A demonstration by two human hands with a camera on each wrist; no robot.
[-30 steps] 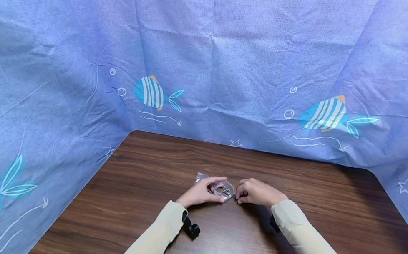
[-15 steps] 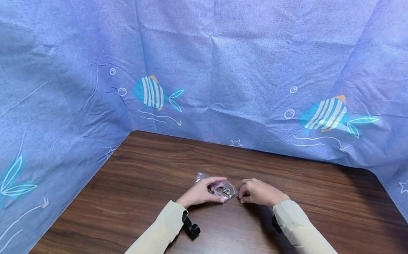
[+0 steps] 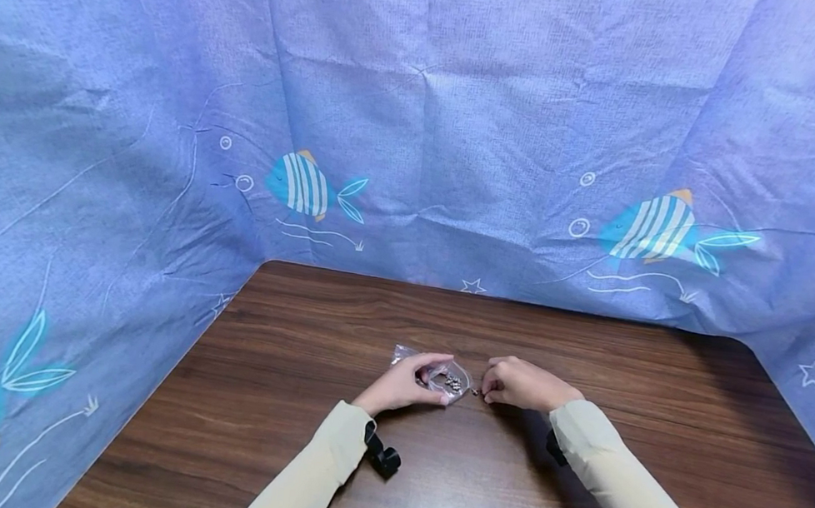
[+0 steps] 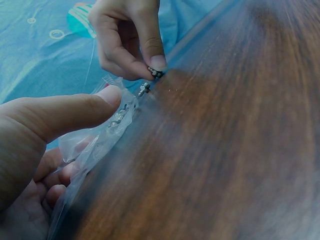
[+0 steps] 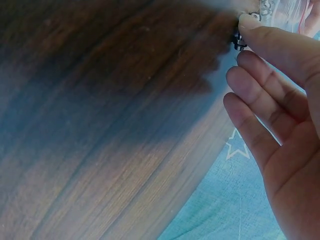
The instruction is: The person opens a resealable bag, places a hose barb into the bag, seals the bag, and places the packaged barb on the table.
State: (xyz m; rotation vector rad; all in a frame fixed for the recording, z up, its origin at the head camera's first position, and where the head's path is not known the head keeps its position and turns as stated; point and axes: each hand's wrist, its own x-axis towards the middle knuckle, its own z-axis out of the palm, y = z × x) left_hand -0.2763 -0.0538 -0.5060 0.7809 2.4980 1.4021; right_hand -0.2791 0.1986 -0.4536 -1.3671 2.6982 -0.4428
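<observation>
My left hand [image 3: 404, 383] holds a clear plastic bag [image 3: 454, 389] on the table, its thumb on one side and curled fingers on the other. Small shiny metal pieces [image 4: 118, 117] lie in the bag; their exact kind is too small to tell. Beside the bag's edge sits another small metal piece [image 4: 144, 89]. To the right of it, my right hand [image 3: 523, 383] pinches a small dark metal piece [image 4: 155, 73] between thumb and finger, low over the tabletop. In the right wrist view that pinched piece [image 5: 239, 42] shows under the thumb tip.
The dark wood-grain table [image 3: 310, 310] spreads around both hands. A blue cloth with fish prints [image 3: 495, 147] hangs behind it and along its left side. Each wrist carries a black strap; the left one's black camera mount [image 3: 382, 458] rests near the tabletop.
My right hand has moved slightly to the right, away from the bag, and a small metal piece now shows between them. The left hand and the bag stay where they were.
</observation>
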